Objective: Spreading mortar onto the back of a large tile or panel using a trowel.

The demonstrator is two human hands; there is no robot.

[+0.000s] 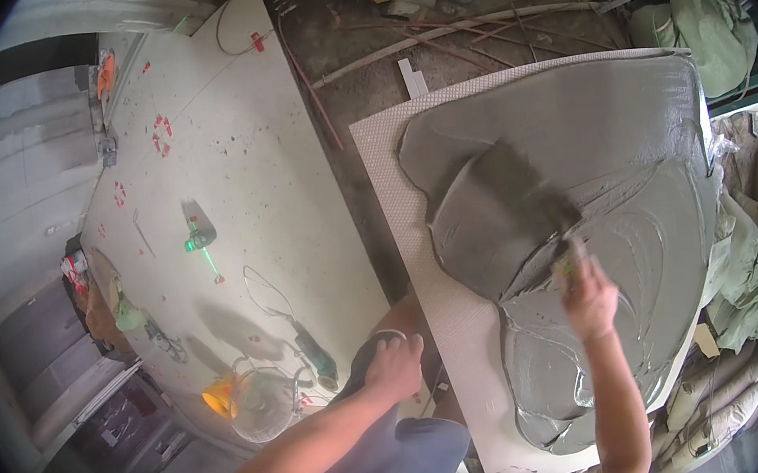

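My right hand [589, 298] is closed round the handle of a wide trowel [523, 190]. Its blade is smeared by motion and lies on a thick layer of wet grey mortar [590, 119]. Beneath the mortar is a large pale slab [389, 156] with a fine grid texture, bare along its left margin. Smooth sweeps and raised ridges mark the mortar around the blade. Over on the left, my left hand [397, 366] rests on my bent knee with no tool in it, its fingers draped over the knee.
Left of the slab, a pale tiled floor [249, 158] carries red tile spacers, a green-beam laser level [199, 243], a corded power tool [316, 360] and a clear bucket [263, 408]. Green sacks [756, 259] are heaped along the right. Rods and pipes [459, 36] lie beyond the slab.
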